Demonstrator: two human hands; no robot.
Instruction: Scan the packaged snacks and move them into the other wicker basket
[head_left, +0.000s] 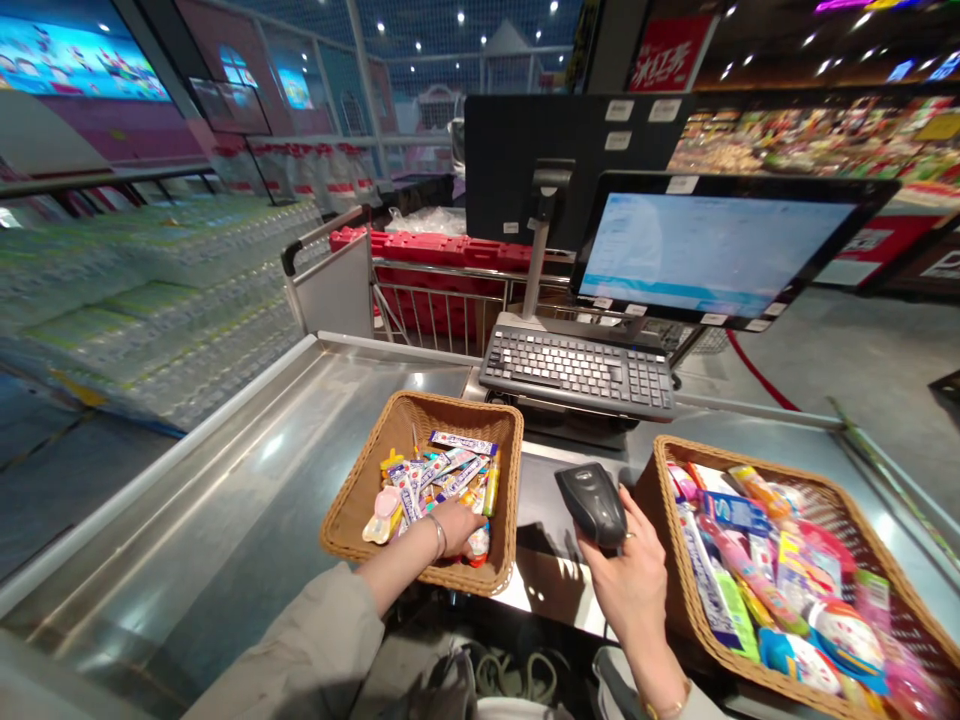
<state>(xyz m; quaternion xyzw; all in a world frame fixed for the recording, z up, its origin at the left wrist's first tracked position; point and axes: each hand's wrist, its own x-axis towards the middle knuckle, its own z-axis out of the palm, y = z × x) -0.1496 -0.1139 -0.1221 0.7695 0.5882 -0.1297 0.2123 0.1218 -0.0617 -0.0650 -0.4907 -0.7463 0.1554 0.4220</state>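
Note:
My right hand (628, 575) holds a black handheld barcode scanner (596, 503) between the two baskets, its head tilted up and left. My left hand (455, 528) is down inside the left wicker basket (352, 480), fingers bent in among small packaged sweets. At its fingertips is a small red-and-white package (478, 545); what the fingers grip is partly hidden. Purple-and-white stick packs (463, 442) lie in this basket beside a pink-and-yellow item (384, 515). Beside my right hand stands the right wicker basket (664, 500), filled with colourful packaged sweets and toys (795, 570).
A metal counter (247, 480) carries both baskets. Beyond them are a keyboard (577, 370), a lit screen (712, 250) and a second monitor (570, 140) seen from behind. A shopping cart (442, 300) stands behind the counter. Stacked bottled water packs (150, 310) are at the left.

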